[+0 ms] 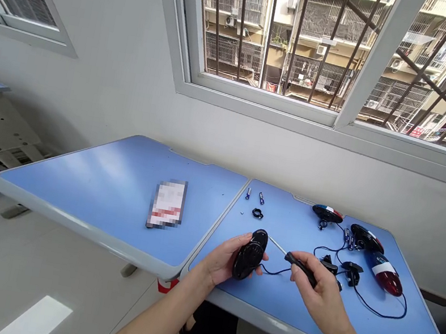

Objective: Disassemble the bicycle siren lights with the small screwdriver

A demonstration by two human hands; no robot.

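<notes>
My left hand (228, 260) is closed around a black oval lamp (250, 255), its dark underside turned up toward me. A thin black cable (276, 271) runs from near it toward my right hand. In my right hand (321, 296) is a screwdriver (302, 268) with a black handle. Its metal shaft points up and left, the tip close to the lamp's upper right edge; whether they touch I cannot tell. Beyond the lamp, a black clamp ring (257, 213) lies on the table, with a tiny screw (242, 213) beside it and two batteries (248, 193) farther back.
On the right of the blue table (275, 309) are similar lamps with coloured covers, one red, white and blue (387, 276), plus black brackets (352, 272), batteries and looping cables. A blurred booklet (168, 203) lies on the adjoining left table (115, 188). A wall and barred window stand behind.
</notes>
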